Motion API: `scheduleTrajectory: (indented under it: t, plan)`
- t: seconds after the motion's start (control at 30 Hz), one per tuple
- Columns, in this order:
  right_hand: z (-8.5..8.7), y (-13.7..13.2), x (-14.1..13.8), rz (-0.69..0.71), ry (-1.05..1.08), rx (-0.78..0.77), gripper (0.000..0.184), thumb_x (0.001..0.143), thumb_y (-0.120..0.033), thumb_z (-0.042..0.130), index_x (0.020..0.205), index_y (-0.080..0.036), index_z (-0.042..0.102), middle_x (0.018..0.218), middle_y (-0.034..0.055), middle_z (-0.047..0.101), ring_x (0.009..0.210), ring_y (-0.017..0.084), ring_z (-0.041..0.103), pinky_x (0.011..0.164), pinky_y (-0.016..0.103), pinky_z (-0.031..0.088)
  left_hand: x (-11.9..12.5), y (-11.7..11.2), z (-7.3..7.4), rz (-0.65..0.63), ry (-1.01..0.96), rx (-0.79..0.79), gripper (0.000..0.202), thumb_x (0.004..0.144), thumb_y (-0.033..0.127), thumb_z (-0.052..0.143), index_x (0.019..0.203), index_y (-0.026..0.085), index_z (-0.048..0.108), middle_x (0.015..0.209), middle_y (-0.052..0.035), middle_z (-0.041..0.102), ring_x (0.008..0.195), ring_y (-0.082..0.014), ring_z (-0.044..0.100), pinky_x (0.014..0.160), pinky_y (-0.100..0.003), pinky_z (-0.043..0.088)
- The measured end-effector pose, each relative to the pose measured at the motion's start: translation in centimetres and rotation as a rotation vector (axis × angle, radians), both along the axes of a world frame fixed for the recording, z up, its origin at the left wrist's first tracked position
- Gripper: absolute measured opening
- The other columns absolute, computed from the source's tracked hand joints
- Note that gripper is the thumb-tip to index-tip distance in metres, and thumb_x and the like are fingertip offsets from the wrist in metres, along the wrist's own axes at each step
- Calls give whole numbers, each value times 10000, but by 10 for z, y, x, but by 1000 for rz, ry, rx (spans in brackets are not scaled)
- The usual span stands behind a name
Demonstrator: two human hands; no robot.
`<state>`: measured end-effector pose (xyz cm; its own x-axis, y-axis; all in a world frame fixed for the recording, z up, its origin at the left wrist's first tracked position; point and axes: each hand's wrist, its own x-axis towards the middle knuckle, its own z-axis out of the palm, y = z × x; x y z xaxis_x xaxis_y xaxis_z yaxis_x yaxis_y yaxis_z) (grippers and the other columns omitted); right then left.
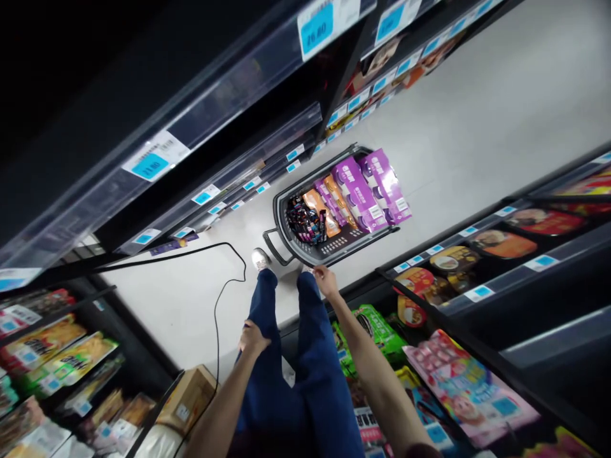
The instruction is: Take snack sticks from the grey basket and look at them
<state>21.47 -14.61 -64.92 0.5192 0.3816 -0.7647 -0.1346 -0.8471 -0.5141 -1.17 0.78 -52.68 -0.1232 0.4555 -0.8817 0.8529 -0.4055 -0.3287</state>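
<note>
My left hand [253, 338] rests against the left leg of my blue jeans [263, 312], holding nothing that I can see. Over my right shoe, close to the near rim of a dark shopping basket [312, 261], is my right hand [325, 281]. Its fingers are curled in, with no object showing in them. The basket stands on the floor, its handle [271, 245] folded out toward my feet. Inside are purple multipacks [356, 191], smaller orange-and-purple packs [329, 207] and a heap of small dark wrapped packets [303, 218].
Tall shelves with blue-and-white price tags [156, 158] run along the left. On the right, lower shelves hold bowl-shaped packs [453, 259], green bags [377, 327] and a pink bag [470, 385]. A black cable [217, 318] trails over the floor near a cardboard box [188, 397].
</note>
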Motion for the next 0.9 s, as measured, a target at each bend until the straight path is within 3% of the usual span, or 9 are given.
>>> scheduleTrajectory:
  t: [0.1,0.2,0.43,0.6,0.73,0.9]
  plan:
    - [-26,10,28,-81,-103,1,403,944,-195,393,1232,-80,651,1149,145,705,1051,219,661,1001,304,488,-4,1,-10,-14,24,21,1072,762,297,761,1538,-11,90,1367,-335,487,1246,-412,583,976,-450,508]
    - [-48,25,41,-98,-169,45,385,910,-182,423,1160,-102,705,1224,143,679,1148,223,630,1071,321,468,-11,1,-18,-34,32,51,1071,771,347,768,1552,45,101,1377,-296,473,1221,-391,606,983,-430,504]
    - [-102,72,41,-66,-193,72,339,894,-168,497,1095,-134,768,1408,144,578,1325,232,543,1215,390,373,-23,2,-31,-47,4,94,1116,736,379,792,1581,89,123,1393,-248,462,1171,-379,632,952,-428,504]
    - [-138,94,41,-54,-176,27,348,862,-111,488,1057,-132,777,1328,144,632,1354,238,509,1225,410,362,-22,2,-33,-47,25,108,1111,722,377,796,1589,102,158,1415,-246,451,1137,-374,643,922,-425,502]
    - [-150,95,42,-66,-201,-17,361,844,-130,488,1066,-110,772,1348,183,600,1302,281,513,1182,457,392,-21,3,-32,-52,43,98,1117,723,385,793,1594,107,151,1448,-250,425,1153,-373,634,930,-417,493]
    - [-144,92,41,-92,-241,-14,305,828,-144,510,953,-128,787,1215,171,645,1194,266,547,1129,406,432,-19,5,-29,-44,37,109,1104,722,367,802,1593,119,171,1438,-243,439,1156,-361,629,937,-411,490]
